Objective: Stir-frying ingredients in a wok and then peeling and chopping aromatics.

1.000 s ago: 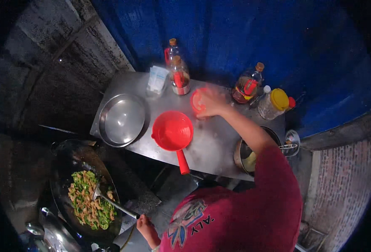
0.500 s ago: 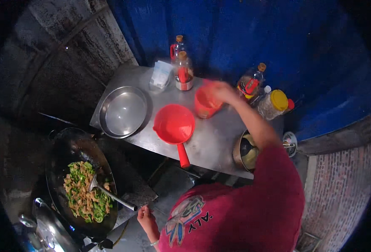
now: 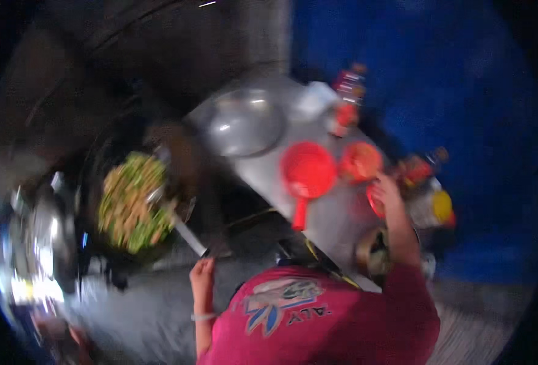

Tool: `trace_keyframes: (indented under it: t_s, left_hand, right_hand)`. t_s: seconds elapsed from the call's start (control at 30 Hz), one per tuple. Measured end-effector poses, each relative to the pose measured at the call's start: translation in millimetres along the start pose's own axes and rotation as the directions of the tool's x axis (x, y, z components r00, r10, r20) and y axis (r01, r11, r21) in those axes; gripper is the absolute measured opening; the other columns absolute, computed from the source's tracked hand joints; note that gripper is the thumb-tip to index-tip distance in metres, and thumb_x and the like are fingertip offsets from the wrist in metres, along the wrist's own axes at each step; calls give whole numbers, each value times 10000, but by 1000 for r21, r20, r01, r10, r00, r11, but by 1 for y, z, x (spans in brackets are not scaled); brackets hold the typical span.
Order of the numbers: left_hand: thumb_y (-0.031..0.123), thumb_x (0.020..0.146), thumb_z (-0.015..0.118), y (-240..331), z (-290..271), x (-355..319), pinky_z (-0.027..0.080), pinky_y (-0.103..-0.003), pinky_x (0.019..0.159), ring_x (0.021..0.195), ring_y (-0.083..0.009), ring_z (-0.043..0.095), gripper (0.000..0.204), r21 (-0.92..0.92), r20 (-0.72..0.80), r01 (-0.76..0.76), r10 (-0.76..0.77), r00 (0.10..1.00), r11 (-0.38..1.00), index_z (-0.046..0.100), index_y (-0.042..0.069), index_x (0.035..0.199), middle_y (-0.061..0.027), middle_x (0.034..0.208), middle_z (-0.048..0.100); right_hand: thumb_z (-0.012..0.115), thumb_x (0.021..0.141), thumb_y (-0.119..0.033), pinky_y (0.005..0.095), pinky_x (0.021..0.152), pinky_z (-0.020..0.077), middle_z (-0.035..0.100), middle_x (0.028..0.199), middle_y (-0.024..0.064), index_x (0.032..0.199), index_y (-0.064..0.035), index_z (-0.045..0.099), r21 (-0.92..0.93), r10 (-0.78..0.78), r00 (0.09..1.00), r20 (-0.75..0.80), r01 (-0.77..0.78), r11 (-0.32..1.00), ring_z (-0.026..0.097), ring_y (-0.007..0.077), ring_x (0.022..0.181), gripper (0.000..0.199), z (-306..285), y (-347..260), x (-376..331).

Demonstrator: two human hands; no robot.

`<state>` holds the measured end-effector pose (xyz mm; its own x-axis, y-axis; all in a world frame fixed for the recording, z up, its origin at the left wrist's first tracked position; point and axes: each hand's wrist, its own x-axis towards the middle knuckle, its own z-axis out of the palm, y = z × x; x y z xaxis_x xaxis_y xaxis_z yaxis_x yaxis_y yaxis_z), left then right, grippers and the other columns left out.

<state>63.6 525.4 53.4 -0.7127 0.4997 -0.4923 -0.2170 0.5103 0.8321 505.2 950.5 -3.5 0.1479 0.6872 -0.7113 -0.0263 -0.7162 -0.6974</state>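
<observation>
My left hand [image 3: 202, 277] sits curled at the end of the handle of a metal ladle [image 3: 188, 235], though blur means I cannot tell whether it grips; the ladle's head rests in chopped green and brown food [image 3: 132, 204] inside a dark wok [image 3: 178, 149]. At right, my right hand [image 3: 389, 193] is closed on a red lid [image 3: 374, 201] just beside an uncovered red container [image 3: 350, 173] on a metal table [image 3: 336, 210]. A red handled scoop [image 3: 308, 169] and a steel basin [image 3: 244, 128] lie to the container's left.
</observation>
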Motion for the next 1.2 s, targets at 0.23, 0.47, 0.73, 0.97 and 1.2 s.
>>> trace_keyframes:
  t_s: [0.23, 0.47, 0.73, 0.97, 1.2]
  left_hand:
    - [222, 868, 628, -24, -26, -14, 291, -204, 435, 498, -37, 416, 165, -122, -73, -13, 4, 997, 992, 657, 62, 895, 30, 649, 564]
    - [199, 865, 615, -92, -76, -55, 294, -205, 422, 469, -38, 405, 158, -232, -292, -2, -67, 954, 973, 657, 54, 909, 15, 650, 580]
    - [181, 869, 601, -112, -118, -57, 272, -209, 409, 452, -32, 393, 139, -337, -251, 50, -141, 958, 940, 662, 68, 920, 10, 660, 592]
    - [162, 875, 596, -156, -194, -65, 283, -208, 424, 479, -34, 421, 126, -511, -320, -48, -139, 937, 859, 662, 63, 916, 16, 660, 590]
    - [159, 865, 600, -211, -245, -89, 258, -200, 372, 417, -36, 384, 116, -595, -413, 16, -323, 851, 804, 653, 60, 895, 20, 588, 551]
  right_hand:
    - [598, 780, -223, 323, 493, 470, 560, 672, 58, 769, -107, 546, 257, -1, 990, 139, -36, 966, 558, 195, 574, 127, -57, -1, 119]
    - [654, 795, -134, 314, 537, 487, 623, 827, 46, 883, -50, 580, 157, -542, 820, 184, 520, 839, 601, 168, 677, 142, 62, -86, -36]
    - [583, 699, -14, 274, 622, 465, 582, 743, 18, 889, -26, 568, -92, -856, 4, 518, 994, -50, 539, 126, 664, 191, 281, -125, -213]
    - [555, 688, -56, 440, 670, 497, 620, 848, 182, 840, -40, 557, -109, -668, -462, 584, 770, -628, 601, 360, 772, 153, 496, -39, -353]
    - [537, 758, -127, 392, 644, 527, 597, 805, 151, 843, -51, 563, 10, -183, -605, 775, 302, -953, 628, 294, 751, 116, 595, 76, -368]
